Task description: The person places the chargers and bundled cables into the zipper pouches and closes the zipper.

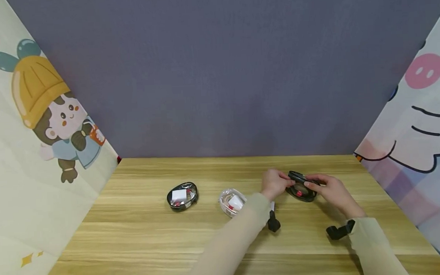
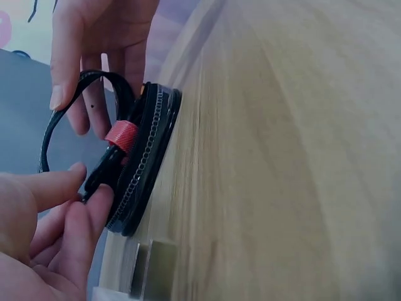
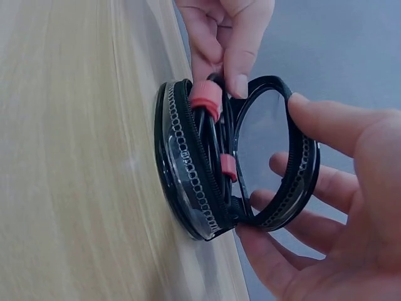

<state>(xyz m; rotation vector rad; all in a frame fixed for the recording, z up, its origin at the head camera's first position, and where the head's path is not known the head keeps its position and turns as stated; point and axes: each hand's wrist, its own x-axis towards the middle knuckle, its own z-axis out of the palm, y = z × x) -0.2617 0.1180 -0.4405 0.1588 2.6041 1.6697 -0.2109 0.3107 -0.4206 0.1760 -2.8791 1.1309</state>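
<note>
A round, clear zip case with black trim (image 1: 303,196) rests on the table at the right, its lid raised. My right hand (image 1: 334,193) holds that lid (image 3: 305,182) by the rim, thumb on one side and fingers on the other. Inside the case, as the right wrist view shows, a coiled black cable (image 3: 210,135) is bundled with red ties (image 3: 207,95). The thumb and fingers of my left hand (image 1: 274,185) pinch the near end of this cable at the case's opening.
Left on the wooden table (image 1: 143,237) lies another black-trimmed clear case (image 1: 194,199) containing a white adapter (image 1: 178,195). A white-trimmed case (image 1: 222,198) with a white adapter (image 1: 236,202) sits mid-table, partly hidden by my left sleeve. A dark panel (image 1: 218,81) stands behind.
</note>
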